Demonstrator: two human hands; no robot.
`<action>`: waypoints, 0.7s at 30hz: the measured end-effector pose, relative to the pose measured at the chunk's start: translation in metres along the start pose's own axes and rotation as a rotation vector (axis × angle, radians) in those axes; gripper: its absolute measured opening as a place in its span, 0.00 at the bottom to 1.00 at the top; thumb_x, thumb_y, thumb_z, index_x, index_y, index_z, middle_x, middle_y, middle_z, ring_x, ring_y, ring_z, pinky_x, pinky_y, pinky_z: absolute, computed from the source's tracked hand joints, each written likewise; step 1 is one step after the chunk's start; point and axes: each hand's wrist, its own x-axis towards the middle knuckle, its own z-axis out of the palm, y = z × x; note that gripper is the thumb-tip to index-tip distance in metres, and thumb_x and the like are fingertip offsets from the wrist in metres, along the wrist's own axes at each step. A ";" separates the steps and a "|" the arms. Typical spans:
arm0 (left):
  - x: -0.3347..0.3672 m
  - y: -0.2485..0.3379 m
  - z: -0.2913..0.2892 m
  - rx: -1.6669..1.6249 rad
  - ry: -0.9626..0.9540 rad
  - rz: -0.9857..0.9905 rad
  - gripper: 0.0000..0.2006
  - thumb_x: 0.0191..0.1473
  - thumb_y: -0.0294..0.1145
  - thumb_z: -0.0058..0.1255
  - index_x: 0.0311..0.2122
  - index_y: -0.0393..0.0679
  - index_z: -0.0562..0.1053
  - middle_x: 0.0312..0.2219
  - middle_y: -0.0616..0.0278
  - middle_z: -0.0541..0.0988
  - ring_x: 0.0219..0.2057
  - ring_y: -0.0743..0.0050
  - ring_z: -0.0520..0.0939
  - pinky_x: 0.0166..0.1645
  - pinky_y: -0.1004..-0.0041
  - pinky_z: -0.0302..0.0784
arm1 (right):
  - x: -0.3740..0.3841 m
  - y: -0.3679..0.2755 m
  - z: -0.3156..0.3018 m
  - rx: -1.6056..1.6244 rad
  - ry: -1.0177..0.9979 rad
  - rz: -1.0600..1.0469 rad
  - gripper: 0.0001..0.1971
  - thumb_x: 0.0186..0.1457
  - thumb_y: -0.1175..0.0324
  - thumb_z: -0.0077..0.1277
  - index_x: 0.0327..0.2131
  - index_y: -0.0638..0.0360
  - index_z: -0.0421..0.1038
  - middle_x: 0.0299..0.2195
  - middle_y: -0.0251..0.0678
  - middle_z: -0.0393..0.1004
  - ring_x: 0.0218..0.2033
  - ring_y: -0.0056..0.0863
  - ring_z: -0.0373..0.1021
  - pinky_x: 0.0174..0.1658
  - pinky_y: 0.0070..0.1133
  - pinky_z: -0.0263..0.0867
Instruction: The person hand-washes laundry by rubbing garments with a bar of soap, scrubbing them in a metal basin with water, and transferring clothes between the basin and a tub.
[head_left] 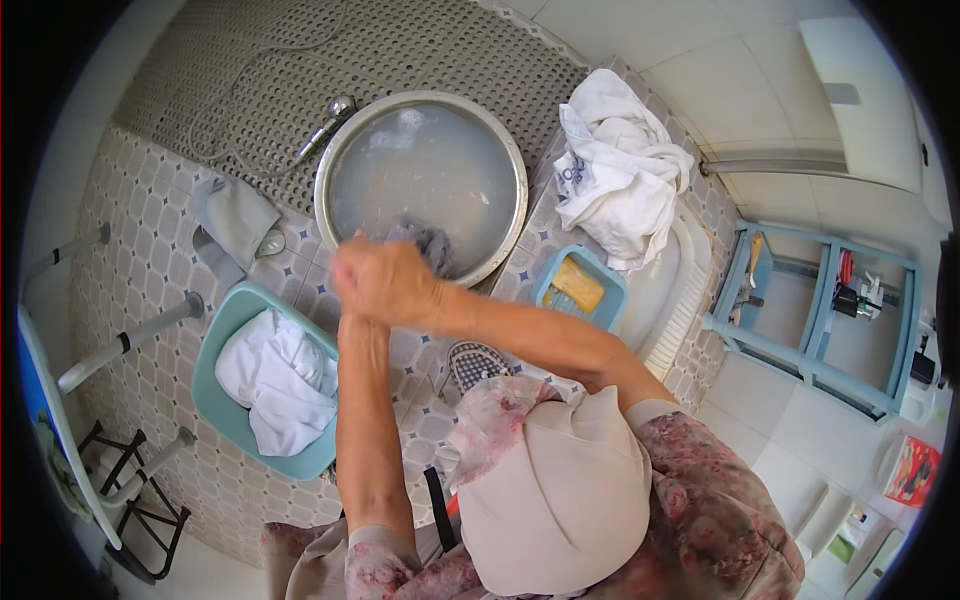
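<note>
My left hand (351,268) and my right hand (405,283) are closed tightly against each other at the near rim of a large round metal basin (521,190). A bunched dark grey cloth (432,246) comes out from beside my right hand and hangs over the cloudy water. Both fists seem to grip this cloth, though the part inside my fingers is hidden. The right forearm crosses in from the right, above the left wrist. Just below my hands, a teal tub (211,365) holds crumpled white cloth (280,375).
White towels (630,160) are heaped right of the basin, by a squat toilet (690,290). A blue dish (610,310) holds yellow soap (578,285). A shower head (340,107) touches the basin's left side. Grey cloth (237,218) lies leftward. A blue rack (815,310) stands far right.
</note>
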 end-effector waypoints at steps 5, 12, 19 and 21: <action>-0.023 0.007 0.051 0.425 0.349 0.048 0.16 0.57 0.44 0.49 0.39 0.40 0.73 0.34 0.58 0.79 0.32 0.67 0.80 0.34 0.71 0.75 | 0.016 0.031 -0.002 -0.015 -0.001 -0.048 0.10 0.54 0.64 0.48 0.23 0.59 0.69 0.19 0.49 0.71 0.21 0.49 0.71 0.25 0.36 0.68; 0.002 0.035 0.073 0.257 0.234 0.180 0.21 0.57 0.42 0.50 0.48 0.36 0.70 0.44 0.55 0.75 0.42 0.66 0.77 0.47 0.67 0.73 | 0.053 0.116 -0.040 -0.009 0.102 0.349 0.14 0.56 0.56 0.47 0.34 0.58 0.70 0.30 0.47 0.76 0.31 0.47 0.72 0.36 0.37 0.69; 0.019 0.013 0.048 1.148 0.083 0.404 0.39 0.53 0.38 0.53 0.66 0.42 0.49 0.61 0.47 0.59 0.58 0.61 0.66 0.61 0.66 0.59 | 0.001 0.124 -0.044 -0.342 -0.169 0.419 0.39 0.49 0.53 0.57 0.63 0.45 0.51 0.58 0.54 0.57 0.58 0.59 0.53 0.57 0.45 0.56; 0.031 0.004 0.030 1.239 0.090 0.402 0.40 0.52 0.39 0.55 0.66 0.42 0.50 0.61 0.45 0.58 0.59 0.56 0.65 0.61 0.65 0.58 | -0.001 0.124 -0.024 -0.389 -0.208 0.505 0.39 0.49 0.56 0.58 0.63 0.43 0.50 0.58 0.55 0.57 0.58 0.59 0.54 0.57 0.45 0.57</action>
